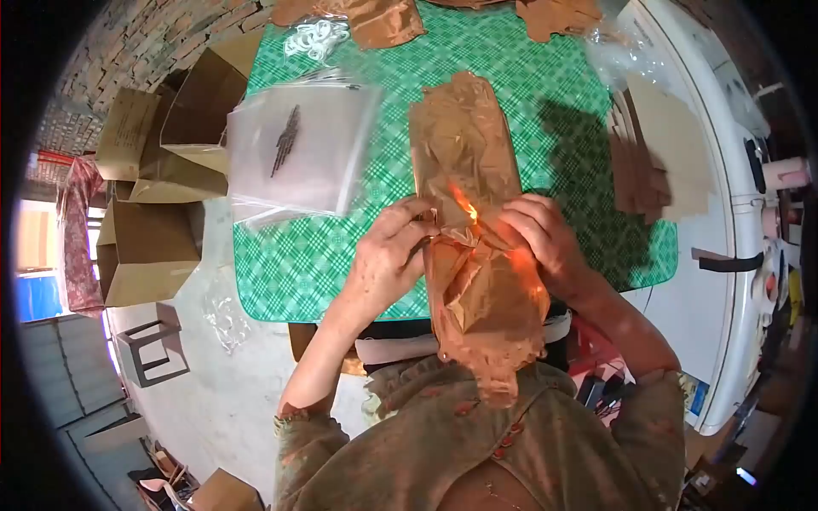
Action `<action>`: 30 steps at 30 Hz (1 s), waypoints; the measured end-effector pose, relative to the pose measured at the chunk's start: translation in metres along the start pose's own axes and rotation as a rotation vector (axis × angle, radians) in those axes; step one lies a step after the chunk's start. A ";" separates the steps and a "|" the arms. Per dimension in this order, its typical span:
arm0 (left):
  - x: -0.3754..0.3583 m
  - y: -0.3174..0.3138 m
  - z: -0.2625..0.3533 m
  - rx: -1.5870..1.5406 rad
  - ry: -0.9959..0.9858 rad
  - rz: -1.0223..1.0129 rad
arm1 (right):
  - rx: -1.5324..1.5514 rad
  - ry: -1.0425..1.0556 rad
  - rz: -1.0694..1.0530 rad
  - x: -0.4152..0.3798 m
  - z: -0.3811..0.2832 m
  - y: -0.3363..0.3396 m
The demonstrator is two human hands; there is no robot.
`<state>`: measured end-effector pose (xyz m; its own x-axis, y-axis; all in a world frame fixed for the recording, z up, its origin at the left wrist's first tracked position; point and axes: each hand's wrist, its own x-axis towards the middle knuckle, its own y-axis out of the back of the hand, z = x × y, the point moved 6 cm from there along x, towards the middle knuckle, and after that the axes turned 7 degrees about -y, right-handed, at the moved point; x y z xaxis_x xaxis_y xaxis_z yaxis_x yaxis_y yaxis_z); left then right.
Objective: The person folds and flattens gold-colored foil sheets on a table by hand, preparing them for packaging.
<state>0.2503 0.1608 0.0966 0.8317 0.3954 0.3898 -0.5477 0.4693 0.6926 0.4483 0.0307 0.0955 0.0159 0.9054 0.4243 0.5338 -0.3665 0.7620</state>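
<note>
A long, crinkled orange-brown plastic piece (464,128), perhaps a folded bag or deflated balloon, stretches from the tabletop over its near edge towards my chest. My left hand (392,255) pinches its left edge near the middle, thumb and fingers together. Across from it, my right hand (545,238) grips the right edge with bent fingers. Between my hands the film is creased and partly folded open, and a bright orange glare falls on it. A narrow, knobbly end hangs down in front of my shirt.
A green checked cloth covers the table (545,85). Clear plastic sleeves (298,145) with a dark pointed strip lie left, white rings (315,38) behind them. More orange-brown pieces (383,21) lie at the far edge. Cardboard sheets (665,153) are right; open boxes (153,238) stand left.
</note>
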 end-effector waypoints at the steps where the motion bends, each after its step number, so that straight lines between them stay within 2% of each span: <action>1: 0.000 0.000 0.000 0.000 -0.001 -0.004 | -0.016 0.001 -0.005 -0.001 0.001 -0.002; 7: 0.003 -0.001 0.004 0.023 -0.039 -0.001 | -0.125 0.024 -0.062 0.003 -0.003 -0.003; 14: 0.003 -0.003 0.004 0.123 -0.106 -0.017 | -0.109 0.017 -0.101 0.002 -0.001 -0.005; 20: 0.003 0.002 0.013 0.147 -0.164 0.060 | -0.081 -0.003 -0.117 0.004 0.003 -0.007; 30: -0.003 0.005 0.011 0.189 -0.149 0.047 | -0.081 -0.021 -0.113 0.006 0.003 -0.006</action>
<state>0.2463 0.1532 0.1053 0.8173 0.2859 0.5002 -0.5714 0.2915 0.7671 0.4472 0.0388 0.0918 -0.0217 0.9458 0.3240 0.4633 -0.2776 0.8416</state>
